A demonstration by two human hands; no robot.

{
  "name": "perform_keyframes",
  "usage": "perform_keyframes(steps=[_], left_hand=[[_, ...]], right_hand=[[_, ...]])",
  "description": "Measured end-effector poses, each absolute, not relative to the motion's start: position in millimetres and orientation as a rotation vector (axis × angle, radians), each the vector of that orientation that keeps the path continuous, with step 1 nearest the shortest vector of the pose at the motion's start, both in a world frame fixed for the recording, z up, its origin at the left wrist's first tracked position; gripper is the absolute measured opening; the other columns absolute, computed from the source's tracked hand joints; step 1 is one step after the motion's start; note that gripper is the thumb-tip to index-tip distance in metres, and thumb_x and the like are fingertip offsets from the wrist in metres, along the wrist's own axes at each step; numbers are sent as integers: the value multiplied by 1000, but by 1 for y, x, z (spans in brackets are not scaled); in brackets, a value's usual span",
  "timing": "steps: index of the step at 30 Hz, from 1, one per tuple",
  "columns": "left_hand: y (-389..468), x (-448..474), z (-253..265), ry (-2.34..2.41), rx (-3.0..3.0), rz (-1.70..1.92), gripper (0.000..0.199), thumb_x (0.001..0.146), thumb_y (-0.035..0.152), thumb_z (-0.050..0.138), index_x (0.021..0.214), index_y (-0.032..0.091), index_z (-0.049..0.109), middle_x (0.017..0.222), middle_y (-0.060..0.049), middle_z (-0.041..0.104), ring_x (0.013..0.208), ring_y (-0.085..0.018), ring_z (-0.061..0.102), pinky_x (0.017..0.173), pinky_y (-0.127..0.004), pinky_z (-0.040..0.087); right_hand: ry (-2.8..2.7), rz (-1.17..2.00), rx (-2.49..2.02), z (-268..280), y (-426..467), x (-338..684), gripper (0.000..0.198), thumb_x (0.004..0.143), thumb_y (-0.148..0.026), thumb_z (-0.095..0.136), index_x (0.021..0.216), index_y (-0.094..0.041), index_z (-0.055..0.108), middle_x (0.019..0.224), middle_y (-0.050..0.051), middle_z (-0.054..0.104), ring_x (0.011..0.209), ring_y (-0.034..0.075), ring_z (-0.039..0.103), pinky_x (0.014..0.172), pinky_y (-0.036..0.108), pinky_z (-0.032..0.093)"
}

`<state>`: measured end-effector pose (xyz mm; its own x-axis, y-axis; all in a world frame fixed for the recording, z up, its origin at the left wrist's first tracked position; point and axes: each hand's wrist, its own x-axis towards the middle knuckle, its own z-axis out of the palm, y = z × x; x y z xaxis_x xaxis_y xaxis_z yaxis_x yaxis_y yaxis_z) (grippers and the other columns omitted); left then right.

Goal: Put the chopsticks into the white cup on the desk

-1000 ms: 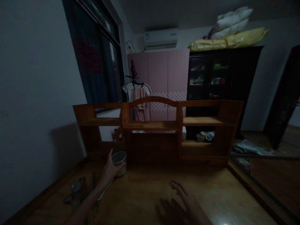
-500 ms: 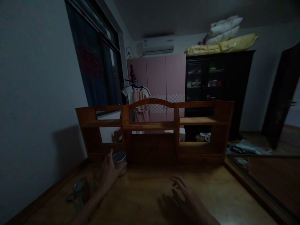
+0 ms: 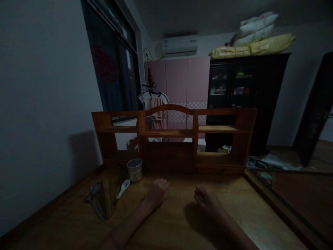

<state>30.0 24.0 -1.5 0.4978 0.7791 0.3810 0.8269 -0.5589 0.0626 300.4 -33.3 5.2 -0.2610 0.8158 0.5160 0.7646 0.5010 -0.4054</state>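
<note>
My left hand is curled closed over the table, knuckles forward, with nothing visible in it. To its right, my right hand is also curled, raised a little over its own shadow, and holds nothing I can see. A grey metal cup stands upright beyond and left of my left hand, apart from it. Just before the cup lies a white spoon. Further left are a metal ladle or strainer, a flat wooden utensil and thin dark sticks like chopsticks.
A wooden shelf unit spans the back of the wooden table. A wall bounds the left side, and a raised wooden edge the right. Behind stand pink wardrobes and a dark cabinet.
My left hand has let go of the metal cup and moved right, its fingers now curled. My right hand has closed from spread fingers. The view has shifted slightly.
</note>
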Motion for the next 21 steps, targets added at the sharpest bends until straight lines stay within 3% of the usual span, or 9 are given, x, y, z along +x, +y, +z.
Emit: perform_keyframes(steps=[4, 7, 14, 21], left_hand=[[31, 22, -18, -1471, -2680, -500, 23, 85, 18, 48, 66, 17, 60, 69, -4, 65, 66, -17, 57, 61, -26, 31], [34, 13, -26, -1514, -2720, -472, 26, 82, 18, 49, 57, 16, 55, 58, -1, 59, 56, -13, 51, 55, -26, 23], [35, 15, -30, -1611, -2742, -486, 26, 80, 17, 45, 55, 14, 51, 55, 1, 53, 55, -11, 45, 55, -27, 17], [36, 15, -32, -1631, -2742, -508, 27, 81, 18, 44, 55, 15, 52, 57, 0, 55, 56, -11, 46, 56, -27, 18]], right_hand=[[-2123, 67, -1422, -1, -25, 305, 18, 77, -11, 45, 60, -18, 45, 53, -2, 44, 49, 10, 38, 50, 26, 16], [-2152, 68, -1444, -2, -24, 302, 19, 75, -11, 47, 57, -17, 46, 51, -2, 43, 47, 9, 34, 51, 28, 13], [-2240, 162, -1433, 1, -32, 292, 14, 68, -8, 51, 56, -16, 52, 52, -1, 48, 47, 9, 35, 51, 28, 13], [-2250, 173, -1449, -5, -28, 290, 14, 69, -10, 53, 56, -16, 53, 53, -1, 46, 50, 9, 33, 52, 28, 13]])
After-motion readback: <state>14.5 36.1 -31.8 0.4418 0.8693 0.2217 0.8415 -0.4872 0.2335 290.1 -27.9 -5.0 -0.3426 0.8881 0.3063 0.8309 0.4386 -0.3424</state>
